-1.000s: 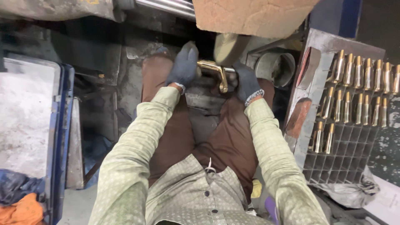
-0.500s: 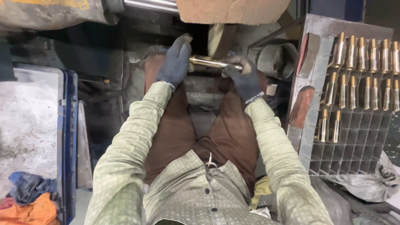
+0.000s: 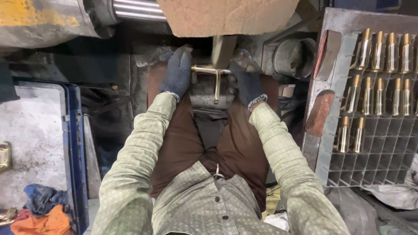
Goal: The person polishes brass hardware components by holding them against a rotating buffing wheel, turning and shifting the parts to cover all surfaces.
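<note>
A: Left hand (image 3: 177, 72)?

B: Gloved in dark knit, clenched round the left end of the brass T-shaped fitting (image 3: 212, 74). The fitting's crossbar is held level, its stem pointed back toward the lap.

A: Right hand (image 3: 244, 75)?

B: Gloved too, closed on the right end of the same crossbar. Fingertips are partly hidden behind the pale block (image 3: 223, 48).

A: Where is the fitting placed?

B: Between both hands, above the knees, over a grey metal block (image 3: 207, 96), just below the cardboard sheet (image 3: 226, 16). Whether the stem touches the block cannot be told.

A: Surroundings?

B: A grid tray (image 3: 370, 150) is seen at the right, well apart from the hands, with upright brass pieces (image 3: 379, 72) in its upper cells. A steel roller (image 3: 137, 9) is seen top left, a blue-edged bin (image 3: 72, 148) at the left, an orange rag (image 3: 41, 222) at bottom left.
</note>
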